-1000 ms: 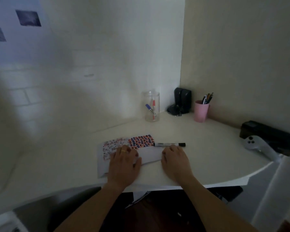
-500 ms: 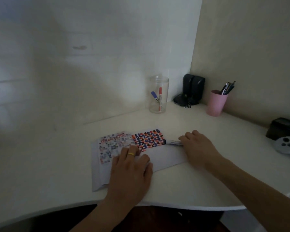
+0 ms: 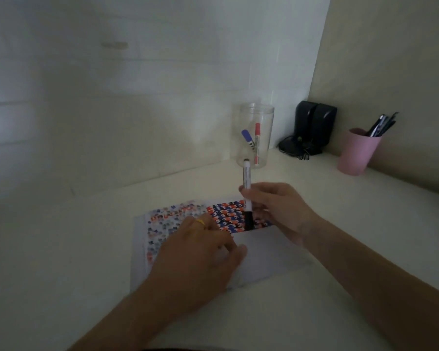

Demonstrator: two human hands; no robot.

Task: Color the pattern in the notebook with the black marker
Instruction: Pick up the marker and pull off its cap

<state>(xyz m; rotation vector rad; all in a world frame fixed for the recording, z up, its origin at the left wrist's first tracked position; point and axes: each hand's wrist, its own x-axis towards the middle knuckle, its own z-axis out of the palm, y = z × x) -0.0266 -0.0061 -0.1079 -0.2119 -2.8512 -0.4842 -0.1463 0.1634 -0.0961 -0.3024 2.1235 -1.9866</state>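
Note:
The open notebook [image 3: 264,252] lies flat on the white desk, its top strip filled with a small red, blue and black pattern [image 3: 226,214]. My right hand [image 3: 281,211] holds the black marker [image 3: 247,193] nearly upright above the pattern's right part, black cap end pointing down. My left hand [image 3: 195,254], wearing a yellow ring, rests palm down on the notebook's left page, fingers near the pattern.
A clear plastic jar [image 3: 256,135] with a blue and a red marker stands behind the notebook. Black speakers [image 3: 314,127] sit in the corner. A pink cup [image 3: 357,153] of pens stands to the right, by the wall.
My right hand has picked the black marker up from the desk and turned it upright over the pattern. The camera has moved closer and tilted down.

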